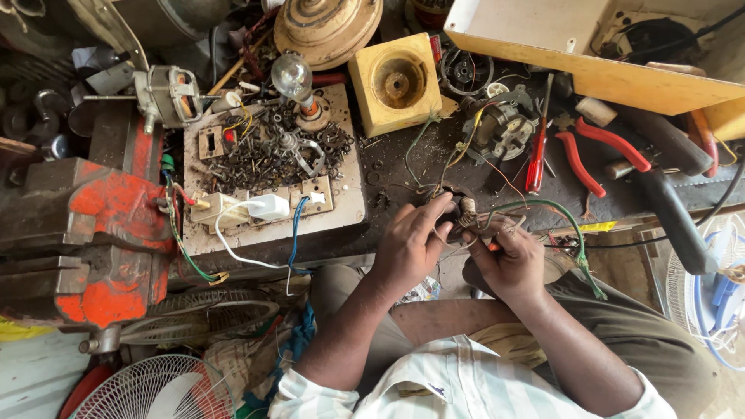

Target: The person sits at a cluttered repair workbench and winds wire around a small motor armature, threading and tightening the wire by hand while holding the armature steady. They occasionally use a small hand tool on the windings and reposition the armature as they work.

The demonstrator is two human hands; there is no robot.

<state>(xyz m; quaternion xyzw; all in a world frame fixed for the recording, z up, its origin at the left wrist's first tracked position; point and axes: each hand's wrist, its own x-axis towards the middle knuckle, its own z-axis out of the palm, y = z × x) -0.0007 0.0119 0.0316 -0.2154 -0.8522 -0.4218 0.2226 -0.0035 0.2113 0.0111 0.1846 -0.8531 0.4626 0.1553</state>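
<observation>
1. A cluttered dark workbench (403,167) fills the upper two thirds of the frame, strewn with parts and tools.
2. A heavy orange bench vise (85,233) sits at the left edge, mid-height.
3. A pale wooden board (349,209) lies left of centre, carrying a heap of small screws and washers (268,151), switches and a white plug (268,206).
4. A yellow wooden block with a round recess (396,81) stands at upper centre; a clear light bulb (292,76) is just left of it.
5. A white fan grille (155,388) shows at lower left.
6. Red-handled pliers (601,151) and a red screwdriver (535,163) lie at upper right.
7. The left hand (411,244), at centre frame, is closed around a small dark round motor part (458,209), fingers curled over its near side.
8. The right hand (508,260), just right of it, pinches the thin wires coming off that part; the two hands are close together, nearly touching.
9. A green wire (570,225) arcs from the part over the right hand toward the lower right.
</observation>
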